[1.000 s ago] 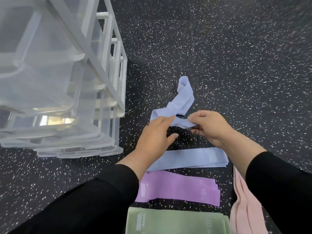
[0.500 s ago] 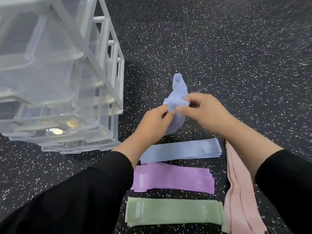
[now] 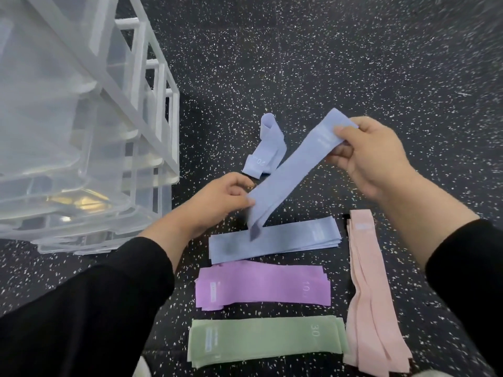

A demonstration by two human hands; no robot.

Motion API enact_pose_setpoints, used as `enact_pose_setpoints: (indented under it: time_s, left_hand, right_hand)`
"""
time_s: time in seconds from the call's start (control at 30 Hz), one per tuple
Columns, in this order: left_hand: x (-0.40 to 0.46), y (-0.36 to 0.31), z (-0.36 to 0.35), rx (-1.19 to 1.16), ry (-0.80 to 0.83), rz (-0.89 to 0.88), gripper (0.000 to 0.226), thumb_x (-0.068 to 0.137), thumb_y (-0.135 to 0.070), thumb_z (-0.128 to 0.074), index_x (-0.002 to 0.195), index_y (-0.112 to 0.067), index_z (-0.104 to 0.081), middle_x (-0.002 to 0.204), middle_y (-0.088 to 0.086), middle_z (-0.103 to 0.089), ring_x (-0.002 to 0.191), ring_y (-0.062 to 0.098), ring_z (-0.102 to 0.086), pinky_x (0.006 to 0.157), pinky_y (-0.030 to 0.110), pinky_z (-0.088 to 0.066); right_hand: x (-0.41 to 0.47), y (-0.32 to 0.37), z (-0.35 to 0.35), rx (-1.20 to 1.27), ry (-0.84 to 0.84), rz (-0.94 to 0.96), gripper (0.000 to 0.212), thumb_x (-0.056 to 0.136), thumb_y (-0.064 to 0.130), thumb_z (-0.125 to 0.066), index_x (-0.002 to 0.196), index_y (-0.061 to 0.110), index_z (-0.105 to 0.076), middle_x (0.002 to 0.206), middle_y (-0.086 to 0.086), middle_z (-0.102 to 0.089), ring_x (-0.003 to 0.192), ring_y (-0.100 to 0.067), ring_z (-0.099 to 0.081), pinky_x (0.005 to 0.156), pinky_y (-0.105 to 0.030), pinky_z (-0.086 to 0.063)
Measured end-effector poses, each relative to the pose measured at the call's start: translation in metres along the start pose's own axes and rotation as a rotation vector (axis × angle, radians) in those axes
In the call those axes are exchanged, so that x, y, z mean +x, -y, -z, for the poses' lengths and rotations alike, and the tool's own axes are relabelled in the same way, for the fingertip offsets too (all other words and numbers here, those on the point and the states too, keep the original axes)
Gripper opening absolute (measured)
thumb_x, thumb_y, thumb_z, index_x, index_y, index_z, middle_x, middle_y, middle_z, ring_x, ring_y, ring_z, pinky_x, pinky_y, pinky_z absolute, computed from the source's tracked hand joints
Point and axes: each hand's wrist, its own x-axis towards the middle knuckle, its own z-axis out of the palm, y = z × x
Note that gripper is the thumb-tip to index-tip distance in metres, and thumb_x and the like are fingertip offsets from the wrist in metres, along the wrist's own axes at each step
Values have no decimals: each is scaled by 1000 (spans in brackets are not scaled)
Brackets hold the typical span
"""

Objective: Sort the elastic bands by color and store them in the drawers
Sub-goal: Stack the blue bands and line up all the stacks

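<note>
I hold one blue elastic band (image 3: 294, 170) stretched slantwise above the floor. My right hand (image 3: 373, 161) pinches its upper end; my left hand (image 3: 220, 202) pinches its lower end. Under it lies a flat stack of blue bands (image 3: 275, 242). Another blue band (image 3: 262, 151) lies crumpled on the floor behind. Nearer me are a purple stack (image 3: 261, 285) and a green stack (image 3: 266, 340), and a pink stack (image 3: 370, 292) runs lengthwise on the right. The clear plastic drawer unit (image 3: 81, 137) stands at the left with its drawers pulled out.
Everything sits on a black speckled floor (image 3: 326, 63), which stretches open beyond and to the right of the bands. The drawer unit's white frame (image 3: 163, 104) rises close to my left hand.
The band I was handling bunched up between both hands is now pulled out straight. My right hand rose to the right and my left hand dropped lower left. A crumpled blue band stays on the floor.
</note>
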Motion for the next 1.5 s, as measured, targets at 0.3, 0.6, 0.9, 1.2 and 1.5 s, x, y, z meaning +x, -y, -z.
enact_pose_setpoints:
  time_s: [0.3, 0.6, 0.9, 1.2, 1.5]
  left_hand:
    - [-19, 23, 5, -145, -9, 132, 10, 99, -14, -59, 97, -7, -67, 91, 12, -64, 83, 21, -56, 71, 32, -42]
    - [-35, 63, 9, 153, -88, 272, 23, 93, 1, -63, 111, -12, -69, 89, 10, -67, 74, 16, -62, 57, 24, -53]
    - [-20, 83, 3, 570, -222, 225, 21, 90, -14, -71, 110, -19, -67, 90, -1, -65, 73, 16, -60, 65, 29, -48]
    - [-5, 73, -2, 707, -445, 122, 22, 100, -41, -56, 112, -24, -64, 110, -2, -57, 92, 20, -59, 83, 38, -53]
    - [15, 54, 11, 653, -449, 59, 22, 102, -39, -53, 111, -23, -66, 106, -1, -60, 87, 19, -61, 80, 39, -54]
  right_hand:
    - [-12, -50, 47, -170, -88, -260, 8, 96, 3, -55, 93, 7, -61, 78, -12, -71, 64, -20, -71, 73, -37, -61]
    - [-29, -115, 73, -758, -67, -377, 13, 85, 7, -69, 73, 6, -64, 65, -10, -59, 61, -22, -51, 56, -31, -46]
    - [-30, -136, 66, -1252, -63, -352, 20, 83, 21, -69, 80, 13, -50, 70, -2, -58, 62, -24, -52, 54, -29, -33]
    - [-6, -126, 19, -1350, 70, 153, 27, 99, 35, -57, 119, 18, -62, 121, -3, -57, 105, -25, -55, 88, -41, -48]
    - [42, -138, -66, -1697, 561, 343, 43, 105, 26, -37, 148, 27, -40, 167, -4, -11, 149, -30, -17, 107, -54, -33]
